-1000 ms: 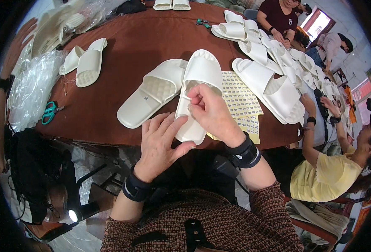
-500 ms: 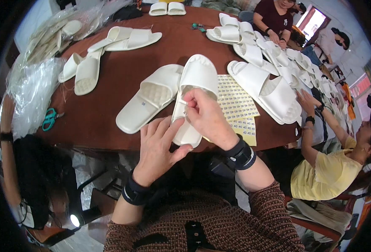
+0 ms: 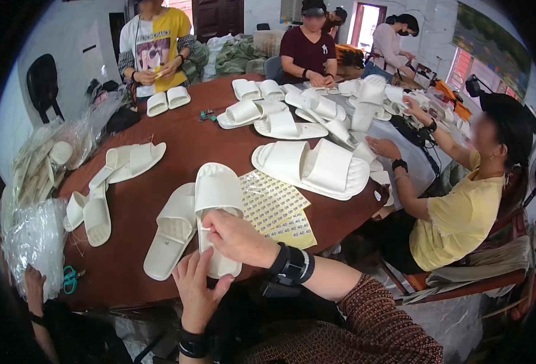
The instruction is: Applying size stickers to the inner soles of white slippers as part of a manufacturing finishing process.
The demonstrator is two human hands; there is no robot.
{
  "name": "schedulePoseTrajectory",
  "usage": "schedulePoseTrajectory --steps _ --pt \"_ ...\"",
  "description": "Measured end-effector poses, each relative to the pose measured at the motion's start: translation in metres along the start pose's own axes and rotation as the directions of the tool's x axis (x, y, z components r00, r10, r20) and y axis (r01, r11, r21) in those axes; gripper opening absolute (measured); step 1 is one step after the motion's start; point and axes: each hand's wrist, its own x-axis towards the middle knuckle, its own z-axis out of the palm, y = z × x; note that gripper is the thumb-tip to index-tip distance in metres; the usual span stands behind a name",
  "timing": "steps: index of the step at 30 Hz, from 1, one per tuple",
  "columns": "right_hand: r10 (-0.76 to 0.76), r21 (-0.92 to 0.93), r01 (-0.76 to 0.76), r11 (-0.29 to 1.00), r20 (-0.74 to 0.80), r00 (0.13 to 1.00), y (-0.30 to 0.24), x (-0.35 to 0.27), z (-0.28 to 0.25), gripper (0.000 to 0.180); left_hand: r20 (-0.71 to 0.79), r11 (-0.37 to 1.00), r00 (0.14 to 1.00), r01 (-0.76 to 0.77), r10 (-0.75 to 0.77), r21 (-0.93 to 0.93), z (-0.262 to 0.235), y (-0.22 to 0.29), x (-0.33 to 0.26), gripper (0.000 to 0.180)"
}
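Observation:
A white slipper (image 3: 219,188) lies on the brown-covered table before me, its toe pointing away. My right hand (image 3: 237,238) reaches in under the edge of its strap, fingers curled together; anything between the fingertips is hidden. Against the slipper's heel end rests my left hand (image 3: 196,288), fingers spread and holding nothing. A second white slipper (image 3: 165,250), with a small dark mark on its insole, lies touching the first on its left. Just right of them are yellow sticker sheets (image 3: 274,200) with rows of small printed labels.
A large white slipper pair (image 3: 316,167) lies beyond the sheets, with several more toward the far right. Other slippers (image 3: 98,212), teal scissors (image 3: 71,280) and clear plastic bags (image 3: 33,242) are at left. Co-workers stand across the table; one in yellow (image 3: 462,212) sits at right.
The view has tilted up and swung right, bringing co-workers across the table into sight. Both hands stay at the same slipper; my right fingers are now curled lower onto it.

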Motion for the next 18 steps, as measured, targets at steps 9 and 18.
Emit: schedulePoseTrajectory --steps 9,18 --pt "-0.064 -0.005 0.064 0.998 -0.039 0.997 0.0049 0.0010 0.0040 0.019 0.005 1.000 1.000 -0.002 0.002 -0.008 0.0014 -0.0038 0.0003 0.067" --pt "-0.070 0.004 0.070 0.998 -0.036 0.997 0.0039 0.0018 0.0031 0.019 0.023 1.000 1.000 0.008 -0.008 -0.008 0.0010 -0.0039 -0.0010 0.068"
